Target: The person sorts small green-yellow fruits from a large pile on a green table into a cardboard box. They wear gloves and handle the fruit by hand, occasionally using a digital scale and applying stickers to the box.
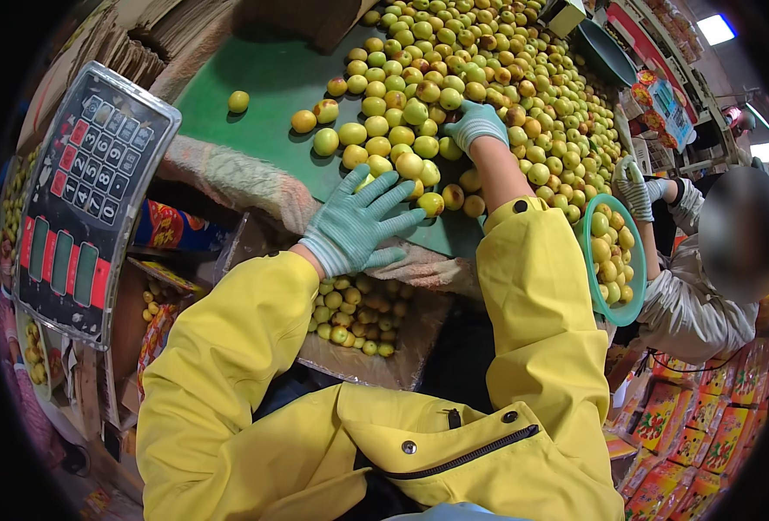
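Note:
Green and reddish jujube-like fruits point(417, 111) lie heaped on a green tabletop point(260, 71). My left hand point(361, 221), in a teal striped glove, is spread with fingers apart over the near edge of the heap, touching or just above a few fruits. My right hand point(479, 125), gloved alike, reaches into the heap at the middle; its fingertips are partly hidden among the fruits, so a grip cannot be made out. Below my left hand, a plastic-lined cardboard box point(371, 368) holds more of the same fruit.
A scale's keypad and display panel point(71, 208) stands at left. Fleecy cloth point(241, 176) pads the table edge. At right, a co-worker's gloved hands point(635, 189) are near a green basket point(641, 286) of fruit. Printed packages point(697, 423) lie lower right, stacked cardboard point(107, 52) upper left.

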`<state>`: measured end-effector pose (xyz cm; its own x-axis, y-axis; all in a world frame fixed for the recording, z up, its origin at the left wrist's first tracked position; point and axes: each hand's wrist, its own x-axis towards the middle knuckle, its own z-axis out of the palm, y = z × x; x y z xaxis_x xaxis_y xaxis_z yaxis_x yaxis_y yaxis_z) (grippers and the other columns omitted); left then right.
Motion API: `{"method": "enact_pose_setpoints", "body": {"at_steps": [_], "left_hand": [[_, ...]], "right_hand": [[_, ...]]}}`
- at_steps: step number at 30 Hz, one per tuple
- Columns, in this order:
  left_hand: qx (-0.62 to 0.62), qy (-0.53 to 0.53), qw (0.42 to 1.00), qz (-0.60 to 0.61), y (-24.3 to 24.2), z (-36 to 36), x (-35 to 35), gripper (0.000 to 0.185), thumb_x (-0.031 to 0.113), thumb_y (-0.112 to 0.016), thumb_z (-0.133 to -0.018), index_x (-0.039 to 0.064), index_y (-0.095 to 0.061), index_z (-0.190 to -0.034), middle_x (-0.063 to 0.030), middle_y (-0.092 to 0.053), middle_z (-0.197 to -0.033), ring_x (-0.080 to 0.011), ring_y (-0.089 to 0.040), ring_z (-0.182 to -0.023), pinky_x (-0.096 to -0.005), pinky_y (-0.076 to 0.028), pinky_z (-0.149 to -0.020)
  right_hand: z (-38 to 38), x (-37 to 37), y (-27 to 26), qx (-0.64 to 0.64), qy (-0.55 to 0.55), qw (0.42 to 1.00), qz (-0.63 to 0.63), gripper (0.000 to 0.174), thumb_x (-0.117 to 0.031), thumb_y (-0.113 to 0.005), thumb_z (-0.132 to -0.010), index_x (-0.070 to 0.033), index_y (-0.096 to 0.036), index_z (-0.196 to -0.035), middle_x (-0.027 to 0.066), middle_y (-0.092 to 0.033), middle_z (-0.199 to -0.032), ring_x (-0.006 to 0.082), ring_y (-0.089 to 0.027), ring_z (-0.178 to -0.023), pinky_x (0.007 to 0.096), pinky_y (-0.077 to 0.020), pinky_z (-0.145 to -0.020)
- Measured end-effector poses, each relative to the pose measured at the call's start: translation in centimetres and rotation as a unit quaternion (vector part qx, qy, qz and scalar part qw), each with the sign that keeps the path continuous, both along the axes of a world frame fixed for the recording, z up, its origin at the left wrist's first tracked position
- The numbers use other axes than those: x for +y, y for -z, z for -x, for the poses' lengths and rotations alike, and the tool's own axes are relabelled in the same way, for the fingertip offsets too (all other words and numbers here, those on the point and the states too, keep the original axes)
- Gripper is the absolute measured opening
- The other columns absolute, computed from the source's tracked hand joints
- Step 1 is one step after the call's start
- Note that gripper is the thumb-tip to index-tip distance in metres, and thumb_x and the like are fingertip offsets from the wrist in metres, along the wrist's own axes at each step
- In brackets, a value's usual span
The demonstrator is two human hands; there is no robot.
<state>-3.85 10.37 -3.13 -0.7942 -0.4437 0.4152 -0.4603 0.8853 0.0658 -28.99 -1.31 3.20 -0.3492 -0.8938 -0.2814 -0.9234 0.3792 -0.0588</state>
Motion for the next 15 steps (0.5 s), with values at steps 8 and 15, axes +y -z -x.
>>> {"method": "enact_pose_setpoints", "body": {"at_steps": [8, 15], "left_hand": [[-0.009, -0.007, 1.0, -0.018, 0.3, -0.7, 0.2, 0.062, 0.058, -0.063, -0.08, 0.032, -0.056, -0.136, -0.0062, -0.044, -0.15, -0.029, -0.038, -0.139, -0.0579, -0.017, -0.118], [0.016, 0.003, 1.0, 0.007, 0.3, 0.0, -0.1, 0.06, 0.052, -0.066, -0.076, 0.029, -0.06, -0.132, -0.0071, -0.047, -0.147, -0.0291, -0.043, -0.135, -0.0582, -0.022, -0.115]], "right_hand": [[-3.1, 7.6, -5.5, -0.089, -0.154, 0.978, 0.105, 0.028, -0.029, -0.073, -0.077, -0.02, -0.071, -0.104, 0.0163, -0.062, -0.112, 0.0327, -0.063, -0.107, 0.0381, -0.0532, -0.089], [-6.8, 16.1, -5.2, -0.307, -0.447, 0.839, -0.047, 0.023, -0.016, -0.081, -0.073, -0.012, -0.075, -0.095, 0.01, -0.07, -0.085, 0.026, -0.068, -0.082, 0.0375, -0.0545, -0.075]]}}
